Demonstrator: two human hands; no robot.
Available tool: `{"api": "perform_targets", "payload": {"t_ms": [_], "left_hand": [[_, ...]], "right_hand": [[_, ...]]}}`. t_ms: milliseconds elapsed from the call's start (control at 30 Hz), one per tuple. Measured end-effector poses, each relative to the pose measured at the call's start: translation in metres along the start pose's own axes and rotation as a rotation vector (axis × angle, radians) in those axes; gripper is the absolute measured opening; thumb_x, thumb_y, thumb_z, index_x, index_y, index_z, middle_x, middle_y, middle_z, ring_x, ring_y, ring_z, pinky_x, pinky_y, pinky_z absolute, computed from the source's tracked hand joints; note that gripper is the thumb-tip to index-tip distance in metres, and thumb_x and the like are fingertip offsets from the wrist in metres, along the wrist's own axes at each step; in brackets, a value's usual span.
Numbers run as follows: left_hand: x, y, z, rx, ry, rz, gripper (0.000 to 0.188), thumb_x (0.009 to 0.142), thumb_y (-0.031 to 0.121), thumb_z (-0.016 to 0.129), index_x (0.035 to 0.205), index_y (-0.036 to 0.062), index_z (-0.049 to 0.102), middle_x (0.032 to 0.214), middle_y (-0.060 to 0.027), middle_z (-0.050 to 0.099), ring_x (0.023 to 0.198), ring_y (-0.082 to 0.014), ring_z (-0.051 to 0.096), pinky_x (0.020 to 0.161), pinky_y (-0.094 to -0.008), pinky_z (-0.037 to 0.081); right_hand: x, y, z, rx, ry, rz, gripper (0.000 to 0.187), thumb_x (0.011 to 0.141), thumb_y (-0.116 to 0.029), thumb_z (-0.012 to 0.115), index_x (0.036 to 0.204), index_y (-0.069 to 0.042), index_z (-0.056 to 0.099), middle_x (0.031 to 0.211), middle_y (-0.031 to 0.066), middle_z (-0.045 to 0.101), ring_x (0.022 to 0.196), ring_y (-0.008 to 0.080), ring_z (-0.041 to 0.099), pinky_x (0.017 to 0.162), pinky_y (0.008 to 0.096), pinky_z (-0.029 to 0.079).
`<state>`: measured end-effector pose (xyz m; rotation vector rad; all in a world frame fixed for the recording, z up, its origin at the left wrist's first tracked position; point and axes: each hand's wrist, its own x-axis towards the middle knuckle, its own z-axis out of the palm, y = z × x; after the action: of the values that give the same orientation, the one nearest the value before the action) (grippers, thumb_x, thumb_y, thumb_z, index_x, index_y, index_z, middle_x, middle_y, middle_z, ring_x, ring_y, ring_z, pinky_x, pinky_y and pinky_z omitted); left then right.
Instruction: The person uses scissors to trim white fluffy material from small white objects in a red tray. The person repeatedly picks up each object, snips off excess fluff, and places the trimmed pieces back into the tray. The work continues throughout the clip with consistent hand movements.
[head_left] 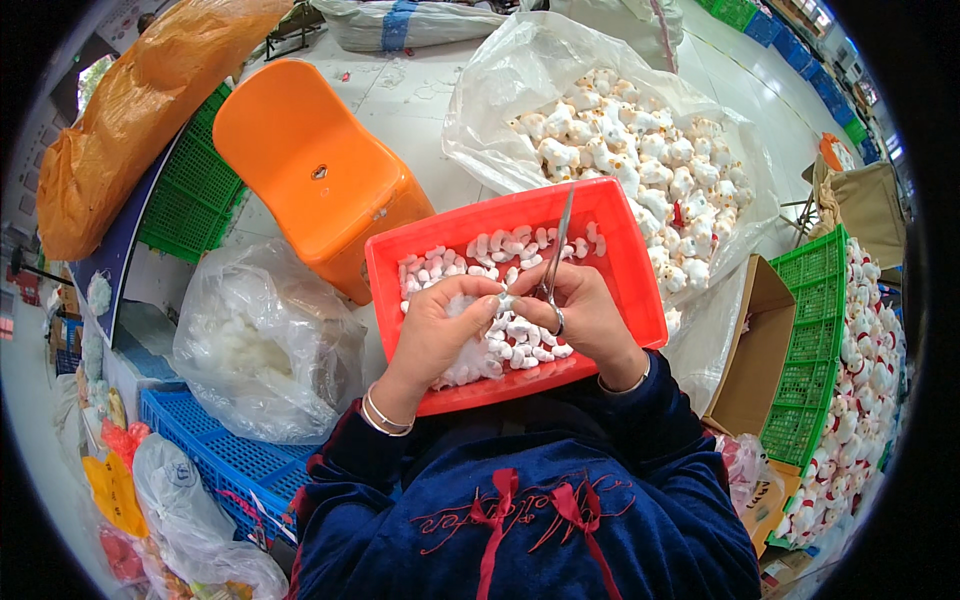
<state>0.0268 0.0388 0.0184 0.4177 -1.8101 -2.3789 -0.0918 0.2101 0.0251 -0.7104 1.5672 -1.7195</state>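
Observation:
My left hand [445,322] and my right hand [585,308] meet above a red plastic tray [640,300]. Thumb and fingertips of the left pinch a small white fabric piece [504,302], which the right fingertips also touch; the fingers cover most of it. Ring-handled metal forceps [560,235] sit in my right hand, a finger ring near the palm and the thin closed tip pointing away from me. White fluffy stuffing [465,365] lies under my left hand. Many small white stuffed pieces [500,243] are scattered over the tray's bottom.
Behind the tray, a clear plastic bag [490,110] holds white plush pieces. An orange stool [300,150] stands left of it. A bag of stuffing [265,345] rests near a blue crate [200,430]. At right are a cardboard box [752,345] and a green crate [808,330].

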Motion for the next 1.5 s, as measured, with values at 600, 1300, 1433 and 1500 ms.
{"api": "perform_targets", "payload": {"t_ms": [600, 1300, 1433, 1500], "left_hand": [[0.058, 0.011, 0.015, 0.815, -0.303, 0.242, 0.019, 0.093, 0.013, 0.071, 0.106, 0.0001, 0.075, 0.098, -0.0144, 0.076, 0.087, -0.0229, 0.073, 0.079, -0.033, 0.056], [0.043, 0.004, 0.06, 0.702, -0.38, -0.002, 0.015, 0.091, 0.011, 0.071, 0.1, -0.0001, 0.067, 0.085, -0.0098, 0.072, 0.078, -0.0152, 0.07, 0.071, -0.031, 0.054], [0.014, 0.003, 0.043, 0.596, -0.251, -0.024, 0.018, 0.09, 0.007, 0.07, 0.105, -0.0008, 0.067, 0.091, -0.0062, 0.069, 0.083, -0.0113, 0.066, 0.078, -0.027, 0.053], [0.006, -0.001, 0.037, 0.575, -0.239, 0.021, 0.018, 0.091, 0.007, 0.07, 0.107, -0.0003, 0.068, 0.095, -0.0055, 0.069, 0.086, -0.0104, 0.065, 0.078, -0.0267, 0.053]], "right_hand": [[-0.042, -0.037, -0.113, -0.125, 0.297, -0.093, 0.07, 0.084, -0.066, 0.075, 0.107, 0.0, 0.067, 0.069, 0.0048, 0.066, 0.06, 0.0102, 0.062, 0.056, 0.0207, 0.041], [-0.04, -0.008, -0.065, -0.494, 0.089, -0.114, 0.025, 0.083, -0.014, 0.083, 0.102, -0.005, 0.069, 0.093, 0.0078, 0.071, 0.091, 0.0198, 0.07, 0.077, 0.0329, 0.052], [-0.039, -0.006, -0.052, -0.392, 0.039, -0.024, 0.02, 0.084, -0.01, 0.08, 0.099, -0.004, 0.068, 0.092, 0.0089, 0.07, 0.087, 0.0186, 0.069, 0.075, 0.0318, 0.052], [-0.036, -0.008, -0.043, -0.365, -0.003, -0.065, 0.019, 0.085, -0.009, 0.079, 0.098, -0.003, 0.067, 0.089, 0.0085, 0.069, 0.083, 0.0182, 0.067, 0.075, 0.0313, 0.052]]}}
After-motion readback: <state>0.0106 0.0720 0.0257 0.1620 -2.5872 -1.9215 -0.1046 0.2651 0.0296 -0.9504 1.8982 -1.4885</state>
